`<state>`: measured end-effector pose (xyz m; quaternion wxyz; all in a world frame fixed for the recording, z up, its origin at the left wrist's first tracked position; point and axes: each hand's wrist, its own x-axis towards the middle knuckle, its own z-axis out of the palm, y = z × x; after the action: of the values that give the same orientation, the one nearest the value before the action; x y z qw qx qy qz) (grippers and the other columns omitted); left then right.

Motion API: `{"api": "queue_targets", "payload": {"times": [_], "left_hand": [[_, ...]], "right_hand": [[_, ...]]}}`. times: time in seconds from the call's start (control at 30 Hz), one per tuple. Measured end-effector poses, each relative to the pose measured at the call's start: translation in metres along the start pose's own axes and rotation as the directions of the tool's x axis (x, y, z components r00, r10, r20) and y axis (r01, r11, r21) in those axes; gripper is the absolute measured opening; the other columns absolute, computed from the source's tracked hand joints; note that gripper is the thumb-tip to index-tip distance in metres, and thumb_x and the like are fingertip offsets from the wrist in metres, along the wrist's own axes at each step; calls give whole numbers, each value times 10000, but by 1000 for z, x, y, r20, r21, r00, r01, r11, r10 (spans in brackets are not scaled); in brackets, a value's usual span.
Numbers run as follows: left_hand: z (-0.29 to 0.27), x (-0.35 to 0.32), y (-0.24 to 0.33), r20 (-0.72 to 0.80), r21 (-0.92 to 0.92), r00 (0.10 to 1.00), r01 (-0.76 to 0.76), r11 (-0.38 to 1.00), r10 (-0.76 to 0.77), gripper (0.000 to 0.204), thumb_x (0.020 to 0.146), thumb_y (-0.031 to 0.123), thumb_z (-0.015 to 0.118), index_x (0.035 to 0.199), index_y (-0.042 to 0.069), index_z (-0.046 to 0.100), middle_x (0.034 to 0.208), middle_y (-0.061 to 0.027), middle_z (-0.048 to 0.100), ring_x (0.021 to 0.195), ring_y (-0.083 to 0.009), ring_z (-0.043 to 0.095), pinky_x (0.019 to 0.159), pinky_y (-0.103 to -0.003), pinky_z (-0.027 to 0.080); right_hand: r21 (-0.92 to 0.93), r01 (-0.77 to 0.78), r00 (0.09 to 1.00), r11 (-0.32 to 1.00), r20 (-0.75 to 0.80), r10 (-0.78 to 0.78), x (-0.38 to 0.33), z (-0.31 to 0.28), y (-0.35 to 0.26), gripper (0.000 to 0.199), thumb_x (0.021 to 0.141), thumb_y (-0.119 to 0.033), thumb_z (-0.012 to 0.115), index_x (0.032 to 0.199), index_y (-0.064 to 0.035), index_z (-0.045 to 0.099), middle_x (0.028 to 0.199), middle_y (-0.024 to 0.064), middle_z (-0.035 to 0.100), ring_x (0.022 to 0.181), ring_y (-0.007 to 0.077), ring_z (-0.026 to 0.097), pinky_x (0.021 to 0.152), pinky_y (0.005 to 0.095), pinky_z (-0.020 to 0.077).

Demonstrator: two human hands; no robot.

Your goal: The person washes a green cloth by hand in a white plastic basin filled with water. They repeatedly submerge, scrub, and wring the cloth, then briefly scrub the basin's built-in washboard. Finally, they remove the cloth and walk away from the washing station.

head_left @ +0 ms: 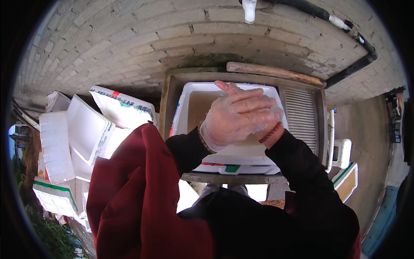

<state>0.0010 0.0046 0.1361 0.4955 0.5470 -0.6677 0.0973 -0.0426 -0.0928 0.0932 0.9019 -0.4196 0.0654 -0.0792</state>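
Observation:
My left hand, in a thin clear plastic glove, lies across my right hand, its fingers stretched out to the right. Behind it, my right hand is largely hidden; fingertips stick out at the upper left, stretched and slightly apart. A red beaded bracelet circles the right wrist. Clear film bunches near the right palm, but I cannot tell whether that hand is gloved too. Both hands are above a white foam box of murky brownish water, which sits in a concrete sink.
A ribbed washboard slab forms the sink's right side. Along its back edge rests a wooden pole. White foam boxes pile up at the left. A white pipe stands at the right; a white spout projects from the brick wall.

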Motion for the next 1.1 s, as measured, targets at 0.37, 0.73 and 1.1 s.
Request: {"api": "queue_targets", "payload": {"times": [0.37, 0.73, 1.1], "left_hand": [[-6, 2, 31, 203, -81, 884, -414, 907, 422, 346, 607, 185, 650, 950, 229, 657, 925, 48, 579, 710, -150, 538, 541, -273, 467], [19, -30, 25, 296, -91, 894, -324, 942, 337, 215, 629, 235, 705, 836, 188, 670, 636, 4, 495, 527, -141, 470, 400, -262, 363], [66, -71, 10, 424, 0, 902, -92, 996, 83, 186, 726, 291, 647, 659, 122, 684, 499, -2, 465, 489, -191, 513, 419, -303, 392]], "right_hand": [[-284, -525, 783, 802, 208, 586, -1, 28, -46, 385, 942, -309, 459, 1212, -44, 530, 542, -65, 300, 500, 58, 292, 525, 203, 314], [-519, -540, 787, 662, -33, 616, -2, 26, -29, 308, 951, -262, 444, 1092, -43, 609, 534, -28, 378, 467, 84, 323, 474, 246, 320], [-620, -557, 773, 552, -144, 618, -1, -21, 5, 314, 949, -288, 435, 1083, -72, 619, 611, 2, 500, 536, 93, 425, 531, 252, 372]]}}
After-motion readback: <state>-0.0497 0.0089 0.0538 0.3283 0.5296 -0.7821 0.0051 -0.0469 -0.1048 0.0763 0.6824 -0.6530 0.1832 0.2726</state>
